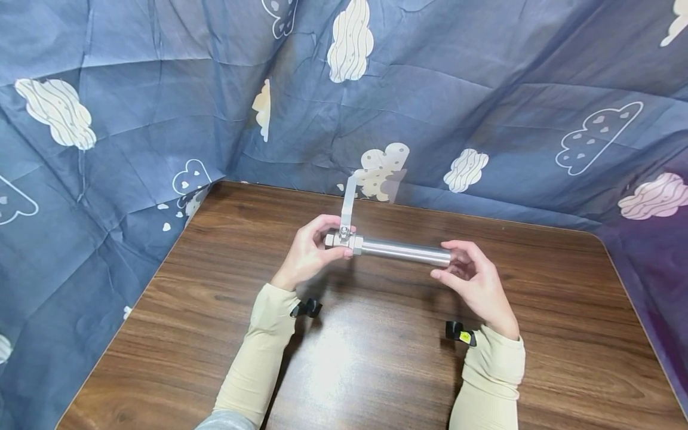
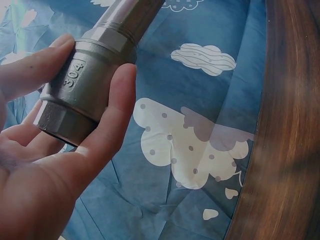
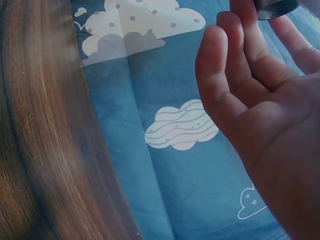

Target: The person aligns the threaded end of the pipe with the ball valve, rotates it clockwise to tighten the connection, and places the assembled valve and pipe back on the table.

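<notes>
My left hand grips a steel ball valve, with thumb and fingers on either side of its body. Raised lettering reading 304 shows on the valve in the left wrist view. The valve's flat lever points up and away. A straight, shiny metal pipe runs rightward from the valve. At the pipe's free end is my right hand, its thumb and fingers spread around it with a small gap below the pipe at the thumb. In the right wrist view only the pipe's end shows, close to the fingers.
A brown wood-grain table lies under both hands. Behind it hangs a blue cloth printed with clouds. Small black devices sit at the left wrist and at the right wrist.
</notes>
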Available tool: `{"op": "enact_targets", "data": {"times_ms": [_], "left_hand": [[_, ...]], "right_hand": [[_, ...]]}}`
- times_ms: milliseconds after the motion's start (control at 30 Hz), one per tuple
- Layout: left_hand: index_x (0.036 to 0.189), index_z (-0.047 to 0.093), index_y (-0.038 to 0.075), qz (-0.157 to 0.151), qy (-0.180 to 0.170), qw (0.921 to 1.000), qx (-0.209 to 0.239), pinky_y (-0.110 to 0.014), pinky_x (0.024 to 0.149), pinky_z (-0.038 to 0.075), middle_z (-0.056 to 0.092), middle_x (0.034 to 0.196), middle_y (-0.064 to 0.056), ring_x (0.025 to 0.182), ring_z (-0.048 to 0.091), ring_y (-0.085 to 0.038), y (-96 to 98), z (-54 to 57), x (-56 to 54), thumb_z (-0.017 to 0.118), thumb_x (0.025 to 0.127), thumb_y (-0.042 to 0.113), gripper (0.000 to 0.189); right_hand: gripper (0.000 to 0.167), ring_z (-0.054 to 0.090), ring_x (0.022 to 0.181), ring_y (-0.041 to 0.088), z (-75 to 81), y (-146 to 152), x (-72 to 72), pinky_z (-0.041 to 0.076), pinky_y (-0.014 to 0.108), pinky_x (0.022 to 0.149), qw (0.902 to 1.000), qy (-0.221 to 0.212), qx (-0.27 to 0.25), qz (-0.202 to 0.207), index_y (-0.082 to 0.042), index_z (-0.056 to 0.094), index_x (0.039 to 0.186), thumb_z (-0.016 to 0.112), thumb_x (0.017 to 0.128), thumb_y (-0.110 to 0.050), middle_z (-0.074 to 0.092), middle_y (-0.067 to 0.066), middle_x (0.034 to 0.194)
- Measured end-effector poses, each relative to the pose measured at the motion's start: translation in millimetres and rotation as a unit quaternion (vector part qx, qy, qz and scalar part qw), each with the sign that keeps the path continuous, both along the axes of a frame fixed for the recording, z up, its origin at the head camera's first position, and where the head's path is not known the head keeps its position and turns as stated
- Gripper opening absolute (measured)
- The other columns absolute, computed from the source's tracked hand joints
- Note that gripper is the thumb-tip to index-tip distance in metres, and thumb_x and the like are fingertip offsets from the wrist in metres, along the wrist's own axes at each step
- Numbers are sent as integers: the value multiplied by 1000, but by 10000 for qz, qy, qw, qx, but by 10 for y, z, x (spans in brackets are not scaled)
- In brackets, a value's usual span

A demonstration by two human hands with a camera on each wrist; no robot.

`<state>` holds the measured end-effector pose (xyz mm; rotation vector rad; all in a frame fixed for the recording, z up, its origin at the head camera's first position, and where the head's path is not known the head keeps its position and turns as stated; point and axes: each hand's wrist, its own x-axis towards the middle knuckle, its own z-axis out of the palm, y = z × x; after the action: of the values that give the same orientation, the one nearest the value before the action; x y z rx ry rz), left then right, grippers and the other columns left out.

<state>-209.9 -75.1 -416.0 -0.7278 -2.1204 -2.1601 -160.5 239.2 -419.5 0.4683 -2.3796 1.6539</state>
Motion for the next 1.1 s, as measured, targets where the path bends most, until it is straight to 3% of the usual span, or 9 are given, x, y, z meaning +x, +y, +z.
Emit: {"op": "enact_targets", "data": {"times_ms": [300, 533, 900, 1100], "left_hand": [[113, 55, -5, 7, 23, 10000, -37, -24, 83, 56, 66, 115, -28, 96, 67, -15, 0, 3, 3, 76, 71, -12, 48], [113, 55, -6, -25, 15, 10000, 18, -24, 83, 56, 66, 114, -28, 95, 67, -13, -2, -15, -4, 75, 71, -13, 47], [113, 55, -5, -7, -24, 10000, 39, -24, 82, 56, 66, 114, -28, 93, 67, -13, -1, -15, -17, 76, 71, -12, 47], [113, 56, -5, -4, -25, 10000, 39, -23, 81, 56, 67, 113, -27, 92, 67, -14, -5, -19, -18, 76, 71, -12, 47]], "right_hand": [[51, 60, 71, 3, -102, 50, -45, 50, 12, 62, 9997, 238, -6, 11, 2, 55, 120, 73, 74, 14, 65, 4, 82], [44, 60, 71, 2, 102, -56, 56, 50, 12, 62, 9987, 283, 371, -198, 5, 57, 114, 72, 74, 16, 65, 20, 83], [42, 60, 75, 0, 155, -75, 71, 50, 12, 64, 9984, 196, 401, -336, 4, 60, 113, 74, 75, 12, 65, -12, 84], [41, 60, 79, -2, 156, -79, 69, 50, 11, 68, 9983, 145, 402, -401, 3, 60, 113, 75, 75, 11, 64, -16, 86]]}}
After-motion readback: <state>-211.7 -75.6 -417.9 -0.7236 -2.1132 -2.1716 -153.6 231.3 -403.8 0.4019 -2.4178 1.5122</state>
